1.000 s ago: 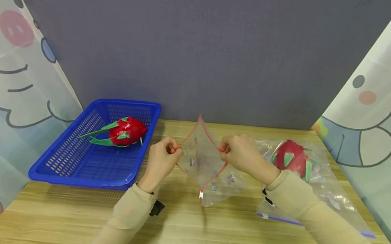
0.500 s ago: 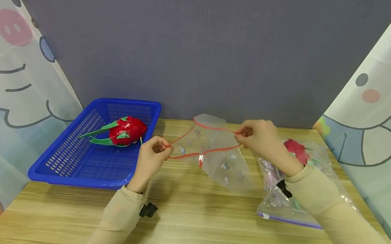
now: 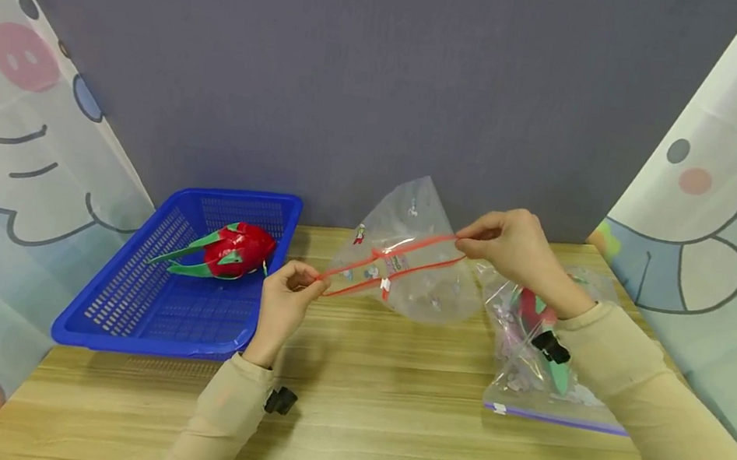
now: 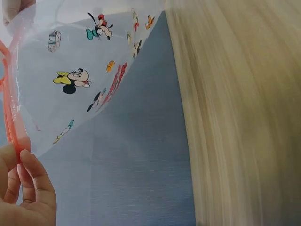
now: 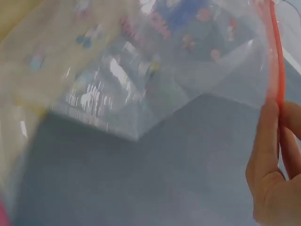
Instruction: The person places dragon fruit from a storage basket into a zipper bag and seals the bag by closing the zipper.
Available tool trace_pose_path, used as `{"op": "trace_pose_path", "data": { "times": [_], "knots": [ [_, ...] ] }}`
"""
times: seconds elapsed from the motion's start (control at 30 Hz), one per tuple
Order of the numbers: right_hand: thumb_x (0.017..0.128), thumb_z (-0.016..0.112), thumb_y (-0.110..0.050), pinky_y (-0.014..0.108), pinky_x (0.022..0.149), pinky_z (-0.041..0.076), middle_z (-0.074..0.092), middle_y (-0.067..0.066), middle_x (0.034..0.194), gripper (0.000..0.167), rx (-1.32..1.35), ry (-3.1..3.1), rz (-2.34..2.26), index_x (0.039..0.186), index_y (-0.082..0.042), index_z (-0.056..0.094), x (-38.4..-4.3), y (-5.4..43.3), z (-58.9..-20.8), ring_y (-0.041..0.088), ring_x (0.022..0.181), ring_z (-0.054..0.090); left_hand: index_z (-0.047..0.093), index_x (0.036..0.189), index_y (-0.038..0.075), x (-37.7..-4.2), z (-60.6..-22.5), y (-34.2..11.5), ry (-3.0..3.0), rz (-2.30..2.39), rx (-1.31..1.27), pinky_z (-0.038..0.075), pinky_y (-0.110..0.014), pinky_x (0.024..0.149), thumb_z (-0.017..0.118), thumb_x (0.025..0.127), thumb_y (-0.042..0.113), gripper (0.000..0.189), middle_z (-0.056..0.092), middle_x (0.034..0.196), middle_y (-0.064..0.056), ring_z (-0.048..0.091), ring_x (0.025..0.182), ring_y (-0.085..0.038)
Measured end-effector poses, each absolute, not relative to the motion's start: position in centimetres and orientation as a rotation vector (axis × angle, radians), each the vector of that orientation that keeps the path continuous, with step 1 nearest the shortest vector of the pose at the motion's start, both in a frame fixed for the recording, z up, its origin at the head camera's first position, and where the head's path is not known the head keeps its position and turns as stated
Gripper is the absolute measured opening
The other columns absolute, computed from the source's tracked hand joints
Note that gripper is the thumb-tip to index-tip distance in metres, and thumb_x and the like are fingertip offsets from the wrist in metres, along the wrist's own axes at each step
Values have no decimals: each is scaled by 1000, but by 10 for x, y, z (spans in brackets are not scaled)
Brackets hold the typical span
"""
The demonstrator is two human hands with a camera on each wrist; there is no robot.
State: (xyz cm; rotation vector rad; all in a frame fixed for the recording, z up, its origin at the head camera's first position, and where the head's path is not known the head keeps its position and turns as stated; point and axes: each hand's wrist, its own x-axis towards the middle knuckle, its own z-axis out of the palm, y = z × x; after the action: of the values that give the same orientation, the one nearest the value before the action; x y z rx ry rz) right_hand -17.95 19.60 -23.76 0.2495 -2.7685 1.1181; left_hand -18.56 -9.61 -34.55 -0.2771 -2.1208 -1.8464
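Note:
A clear zip bag [image 3: 433,294] with small cartoon prints and a red zip edge hangs between my two hands above the table. My left hand [image 3: 288,301] pinches one end of the red edge between thumb and fingers. The other end is pinched by my right hand [image 3: 514,250], held a little higher. A white slider [image 3: 385,285] sits midway along the zip, whose two red strips stand slightly apart. In the left wrist view, cartoon figures show on the bag's film [image 4: 70,80]. The right wrist view shows the film [image 5: 136,89] creased and shiny.
A blue plastic basket [image 3: 67,313] stands on the left with a red dragon fruit [image 3: 241,251] with green leaves inside. On the right, partly behind my right arm, lies another clear bag [image 3: 509,383] with a purple zip and a second dragon fruit [image 3: 529,309]. A grey panel [image 3: 388,91] rises behind the table.
My hands moved apart, the right one up and to the right. The bag's mouth went from a wide diamond to a narrow slit, and its body swung up toward the grey panel.

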Motion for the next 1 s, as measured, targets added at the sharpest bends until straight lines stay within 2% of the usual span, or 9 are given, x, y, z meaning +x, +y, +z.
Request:
{"op": "trace_pose_path", "data": {
  "times": [0.17,0.3,0.5,0.77,1.0],
  "knots": [
    [81,70,-19,23,70,54,71,0,84,28,152,-2739,1519,100,0,69,-184,197,-250,9,74,67,61,83,-7,-195,-364,-98,-2132,-1926,-295,48,-17,58,72,74,-3,14,61,69,-5,58,62,-4],
    [80,70,-16,22,66,54,71,2,82,25,131,-2726,1523,98,2,70,-187,188,-263,11,71,67,62,86,-4,-201,-377,-95,-2140,-1964,-325,49,-19,61,72,75,-1,15,60,70,3,59,66,-5],
    [80,71,-21,23,61,51,71,5,80,16,154,-2785,1331,90,-9,74,-189,172,-273,15,69,67,61,94,-3,-197,-374,-91,-2194,-1942,-364,48,-18,66,70,76,-1,20,57,76,1,57,72,-6],
    [80,70,-18,28,64,55,70,12,91,16,115,-2822,1414,91,-7,73,-195,160,-281,19,74,69,62,96,-2,-198,-368,-90,-2260,-1884,-348,47,-18,66,70,76,1,22,59,81,-8,56,73,-9],
    [79,71,-17,24,55,51,71,11,83,11,196,-2827,1242,85,-8,74,-196,159,-273,15,65,67,64,93,3,-209,-367,-93,-2305,-1763,-280,47,-21,66,69,80,8,15,61,83,-10,58,75,-12]
  ]
}}
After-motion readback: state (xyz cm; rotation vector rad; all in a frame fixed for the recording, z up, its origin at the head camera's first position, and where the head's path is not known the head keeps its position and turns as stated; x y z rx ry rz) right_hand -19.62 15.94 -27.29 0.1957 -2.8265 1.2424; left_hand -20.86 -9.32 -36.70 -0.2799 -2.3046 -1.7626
